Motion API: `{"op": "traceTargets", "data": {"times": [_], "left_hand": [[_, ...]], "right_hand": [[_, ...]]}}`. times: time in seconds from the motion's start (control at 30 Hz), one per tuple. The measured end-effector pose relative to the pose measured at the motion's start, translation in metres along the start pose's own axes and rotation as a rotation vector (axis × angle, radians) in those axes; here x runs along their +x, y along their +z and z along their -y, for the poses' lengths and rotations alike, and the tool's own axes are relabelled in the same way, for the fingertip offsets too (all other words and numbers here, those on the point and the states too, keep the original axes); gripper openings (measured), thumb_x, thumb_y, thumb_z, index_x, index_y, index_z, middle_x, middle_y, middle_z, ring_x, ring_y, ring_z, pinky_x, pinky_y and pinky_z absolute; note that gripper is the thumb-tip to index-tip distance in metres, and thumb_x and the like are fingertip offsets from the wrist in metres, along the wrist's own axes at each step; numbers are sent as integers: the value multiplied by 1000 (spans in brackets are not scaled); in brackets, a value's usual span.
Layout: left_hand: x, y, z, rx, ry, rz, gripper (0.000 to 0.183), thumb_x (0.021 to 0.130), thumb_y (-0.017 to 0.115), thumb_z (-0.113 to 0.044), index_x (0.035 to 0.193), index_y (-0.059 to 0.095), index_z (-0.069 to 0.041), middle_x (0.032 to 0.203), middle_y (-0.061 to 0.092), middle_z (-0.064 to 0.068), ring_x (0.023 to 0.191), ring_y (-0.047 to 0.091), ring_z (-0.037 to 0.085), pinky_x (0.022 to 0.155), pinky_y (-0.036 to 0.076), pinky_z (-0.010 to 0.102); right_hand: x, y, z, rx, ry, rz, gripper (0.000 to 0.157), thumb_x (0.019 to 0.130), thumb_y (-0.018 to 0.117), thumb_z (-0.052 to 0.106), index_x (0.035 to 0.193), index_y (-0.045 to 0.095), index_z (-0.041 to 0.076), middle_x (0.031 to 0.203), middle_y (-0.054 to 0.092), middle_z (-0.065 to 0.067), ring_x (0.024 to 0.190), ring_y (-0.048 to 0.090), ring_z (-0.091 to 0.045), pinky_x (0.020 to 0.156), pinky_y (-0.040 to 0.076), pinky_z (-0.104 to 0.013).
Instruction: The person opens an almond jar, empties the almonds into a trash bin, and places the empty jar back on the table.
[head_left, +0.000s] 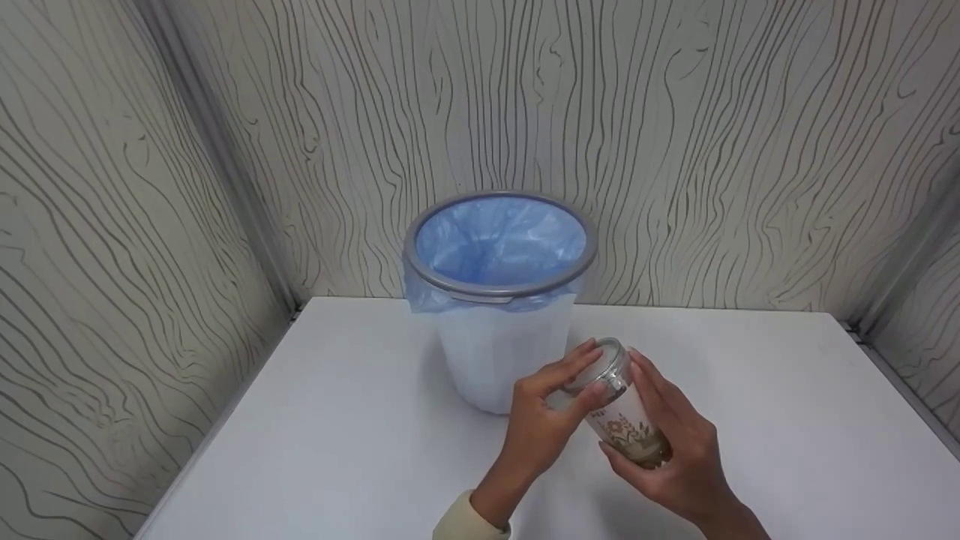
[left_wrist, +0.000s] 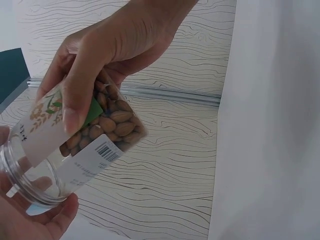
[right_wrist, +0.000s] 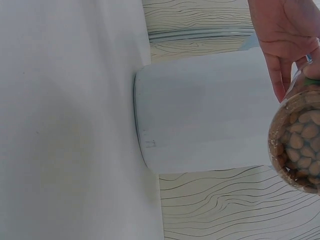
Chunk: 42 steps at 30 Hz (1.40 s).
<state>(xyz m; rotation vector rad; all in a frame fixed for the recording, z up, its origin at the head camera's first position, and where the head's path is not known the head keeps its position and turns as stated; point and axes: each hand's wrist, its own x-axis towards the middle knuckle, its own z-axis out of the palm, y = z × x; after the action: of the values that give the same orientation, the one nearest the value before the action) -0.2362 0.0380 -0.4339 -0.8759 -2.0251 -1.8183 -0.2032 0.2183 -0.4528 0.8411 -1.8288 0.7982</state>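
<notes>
head view: a person's two bare hands meet over a white table [head_left: 315, 427]. the right hand [head_left: 686, 457] curls around the body of a clear jar [head_left: 624, 424] with a floral label, held tilted, its upper end leaning left. the left hand [head_left: 541, 420], in a cream sleeve [head_left: 466, 521], grips that clear upper end between thumb and fingers. just behind stands a white bin [head_left: 499, 341] with a grey rim [head_left: 499, 289] and a blue liner [head_left: 495, 232], before a wood-grain patterned wall [head_left: 525, 90].

left wrist view, turned sideways: the right hand's thumb presses the label; brown almonds [left_wrist: 117, 120] fill the base end, near a barcode [left_wrist: 106, 151]. the left hand's fingers wrap the clear ringed end.

right wrist view, sideways: the jar's round base, almonds showing, sits at the edge near the bin; a palm shows above, whose i cannot tell.
</notes>
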Motion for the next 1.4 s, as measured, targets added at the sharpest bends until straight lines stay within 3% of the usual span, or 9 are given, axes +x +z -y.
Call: {"op": "traceTargets", "data": {"times": [0.63, 1.1, 1.27, 1.4], "left_hand": [[1, -2, 3, -26, -26, 5, 40, 96, 70, -33, 135, 68, -23, 143, 59, -8, 132, 55, 13, 96, 52, 35], [3, -7, 10, -131, -8, 47, 39, 98, 68, -27, 136, 67, -18, 146, 57, -4, 135, 52, 17, 103, 48, 39], [3, -8, 11, -161, -15, 84, 39, 98, 67, -28, 136, 67, -20, 148, 54, -8, 137, 50, 15, 107, 44, 38], [3, -9, 11, -175, 7, 104, 39, 98, 68, -27, 135, 67, -19, 149, 53, -8, 137, 50, 16, 105, 46, 37]], "right_hand": [[-4, -2, -2, 11, 31, 10, 87, 82, 82, 42, 138, 49, -16, 141, 53, -32, 124, 58, -16, 102, 44, -19], [-7, -1, -3, 36, 48, 13, 89, 80, 85, 40, 140, 48, -16, 143, 51, -32, 128, 56, -16, 104, 43, -21], [-5, -1, 0, 51, 48, 17, 90, 79, 86, 38, 140, 47, -16, 142, 51, -33, 129, 56, -16, 103, 43, -22], [-2, -2, 4, 87, 49, 15, 91, 74, 90, 29, 139, 46, -18, 142, 50, -35, 130, 55, -17, 104, 43, -21]]}}
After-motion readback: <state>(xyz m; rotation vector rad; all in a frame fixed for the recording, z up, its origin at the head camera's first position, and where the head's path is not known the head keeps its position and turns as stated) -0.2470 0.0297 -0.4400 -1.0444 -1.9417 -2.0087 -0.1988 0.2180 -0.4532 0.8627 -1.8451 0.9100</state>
